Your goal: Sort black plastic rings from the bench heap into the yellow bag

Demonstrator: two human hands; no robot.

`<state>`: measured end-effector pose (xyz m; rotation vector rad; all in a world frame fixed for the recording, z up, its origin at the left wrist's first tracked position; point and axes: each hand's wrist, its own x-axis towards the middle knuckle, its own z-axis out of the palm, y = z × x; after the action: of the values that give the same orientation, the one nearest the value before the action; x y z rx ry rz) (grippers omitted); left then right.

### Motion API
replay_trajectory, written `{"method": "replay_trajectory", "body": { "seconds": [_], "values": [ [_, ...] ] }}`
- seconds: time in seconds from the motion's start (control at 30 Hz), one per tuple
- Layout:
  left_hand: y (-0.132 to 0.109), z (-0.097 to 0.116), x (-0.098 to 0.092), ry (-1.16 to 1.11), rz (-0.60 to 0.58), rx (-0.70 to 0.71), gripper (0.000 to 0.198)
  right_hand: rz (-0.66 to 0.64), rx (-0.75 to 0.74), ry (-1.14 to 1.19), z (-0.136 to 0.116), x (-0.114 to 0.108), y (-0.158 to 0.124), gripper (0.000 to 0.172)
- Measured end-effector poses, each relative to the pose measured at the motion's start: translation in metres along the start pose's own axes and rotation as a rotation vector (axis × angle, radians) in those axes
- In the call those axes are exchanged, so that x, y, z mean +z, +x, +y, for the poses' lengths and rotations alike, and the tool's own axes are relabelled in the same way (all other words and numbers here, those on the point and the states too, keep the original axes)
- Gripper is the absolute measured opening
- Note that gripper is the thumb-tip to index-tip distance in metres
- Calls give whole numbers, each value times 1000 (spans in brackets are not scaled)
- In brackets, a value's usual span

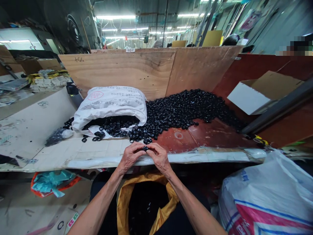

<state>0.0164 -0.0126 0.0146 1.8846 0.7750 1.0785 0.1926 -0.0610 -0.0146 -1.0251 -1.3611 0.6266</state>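
My left hand and my right hand meet above the front edge of the bench, fingertips pinched together on one small black ring. Fingers hide most of that ring. Just beyond them, more black rings lie heaped on the bench. Some spill from the mouth of a white woven sack lying on its side at the left. Below my wrists, between my legs, a yellow sack stands with its mouth rolled open and dark contents inside.
Wooden boards wall off the back of the bench. A white carton sits at the right beside a metal bar. A full white bag stands at the lower right. Lower left hangs an orange-rimmed bag with teal plastic.
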Motion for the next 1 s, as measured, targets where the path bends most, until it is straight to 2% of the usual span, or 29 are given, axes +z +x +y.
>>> {"method": "replay_trajectory", "body": {
  "seconds": [0.1,0.3,0.43,0.67,0.83,1.0],
  "values": [
    [-1,-2,1,2,1,-2,23,8,24,-22,0,1,-1,18],
    [-4,-4,3,17,49,-45,20,-16,3,-101,-2,0,1,12],
    [-3,-3,2,5,34,-42,19,-26,-21,-103,-3,-1,2,12],
    [-1,-4,-2,-74,-38,-170,24,-35,-88,-92,-9,-2,3,13],
    [-1,-1,-1,-56,-6,-126,24,-52,-61,-70,-12,-2,6,12],
    [-1,2,0,-44,-7,-110,19,-9,-11,-28,-8,0,6,9]
  ]
}}
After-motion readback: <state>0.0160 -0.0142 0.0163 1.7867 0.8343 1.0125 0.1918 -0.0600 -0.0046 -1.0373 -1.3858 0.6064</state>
